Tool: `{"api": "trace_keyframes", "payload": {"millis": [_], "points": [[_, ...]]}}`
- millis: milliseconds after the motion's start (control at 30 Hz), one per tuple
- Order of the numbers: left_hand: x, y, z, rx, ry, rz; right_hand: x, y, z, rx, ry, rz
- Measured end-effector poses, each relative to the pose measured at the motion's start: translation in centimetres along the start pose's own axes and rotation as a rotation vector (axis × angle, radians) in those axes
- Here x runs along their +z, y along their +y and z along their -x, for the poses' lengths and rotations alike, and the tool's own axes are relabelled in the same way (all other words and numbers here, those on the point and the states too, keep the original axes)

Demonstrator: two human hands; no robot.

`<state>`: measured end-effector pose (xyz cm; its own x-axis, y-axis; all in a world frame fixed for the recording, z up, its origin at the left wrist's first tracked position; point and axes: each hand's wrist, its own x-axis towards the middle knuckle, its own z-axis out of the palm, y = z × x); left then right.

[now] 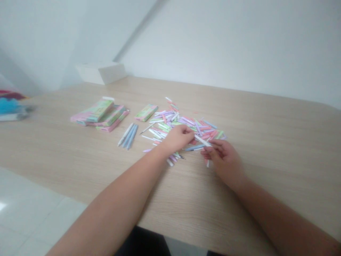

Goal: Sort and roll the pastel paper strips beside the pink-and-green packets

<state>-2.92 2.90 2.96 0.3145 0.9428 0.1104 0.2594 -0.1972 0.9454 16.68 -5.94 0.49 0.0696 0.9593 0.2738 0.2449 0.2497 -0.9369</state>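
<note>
Between my two hands is a white pen [203, 140], held by its ends above a loose pile. My left hand [180, 138] pinches its left end and my right hand [223, 153] grips its right end. Beneath and around them spreads a heap of pastel pen parts [162, 125] in purple, green, pink, white and blue. Thin refills with dark tips stick out of it. Left of the heap several assembled-looking pens [129, 136], white and blue, lie side by side.
A small green and pink box [146, 112] lies behind the pens. More such boxes [101, 113] are stacked to its left. A white carton [102, 72] stands against the wall at the back left. Blurred blue and red items [12, 105] sit at the far left edge.
</note>
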Motion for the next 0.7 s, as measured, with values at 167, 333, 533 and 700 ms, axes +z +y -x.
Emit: {"api": "trace_keyframes", "payload": {"millis": [167, 333, 533, 700], "points": [[0.6, 0.4, 0.5, -0.04, -0.145, 0.021, -1.0, -0.7, -0.7, -0.051, 0.069, 0.094], [0.1, 0.7, 0.6, -0.03, -0.045, -0.062, -2.3, -3.2, -0.1, -0.226, 0.235, 0.286], [-0.3, 0.4, 0.0, 0.044, 0.065, -0.062, -2.8, -4.7, -0.1, -0.255, 0.209, 0.392], [0.3, 0.3, 0.0, 0.107, 0.012, -0.058, -1.7, -4.2, -0.1, -0.173, 0.19, 0.199]]}}
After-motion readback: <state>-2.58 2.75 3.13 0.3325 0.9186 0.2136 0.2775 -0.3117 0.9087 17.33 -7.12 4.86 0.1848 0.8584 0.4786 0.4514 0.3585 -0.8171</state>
